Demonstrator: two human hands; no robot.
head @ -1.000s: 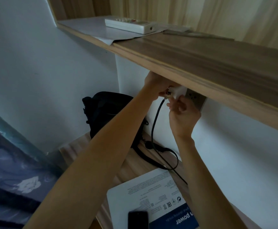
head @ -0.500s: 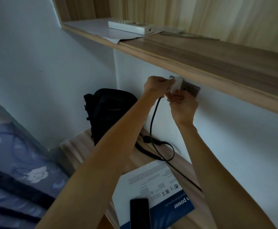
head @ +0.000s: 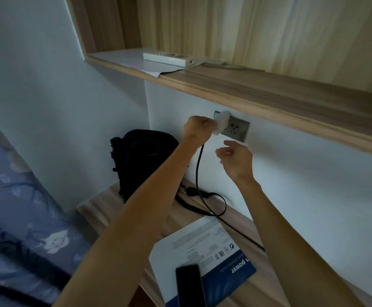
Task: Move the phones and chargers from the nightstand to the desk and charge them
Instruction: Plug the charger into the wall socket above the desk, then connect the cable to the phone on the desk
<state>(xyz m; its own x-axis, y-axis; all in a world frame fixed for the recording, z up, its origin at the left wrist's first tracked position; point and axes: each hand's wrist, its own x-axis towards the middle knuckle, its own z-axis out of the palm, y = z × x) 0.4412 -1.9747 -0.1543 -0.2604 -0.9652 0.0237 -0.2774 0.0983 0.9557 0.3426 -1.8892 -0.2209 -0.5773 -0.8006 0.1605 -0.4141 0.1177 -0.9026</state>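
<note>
Wall socket beneath the wooden shelf (head: 269,94). The left hand (head: 197,129) is closing its fingers on the white charger (head: 221,123) seated in the left side of the socket plate (head: 237,129); the black cable (head: 199,169) is hanging from that hand down to the table (head: 105,207). The right hand (head: 236,158) is hovering just below the plate — fingers loosely spread, gripping nothing. A dark phone (head: 190,284) is lying on a white-and-blue box (head: 202,247) on the table — beside a black bag (head: 143,160).
</note>
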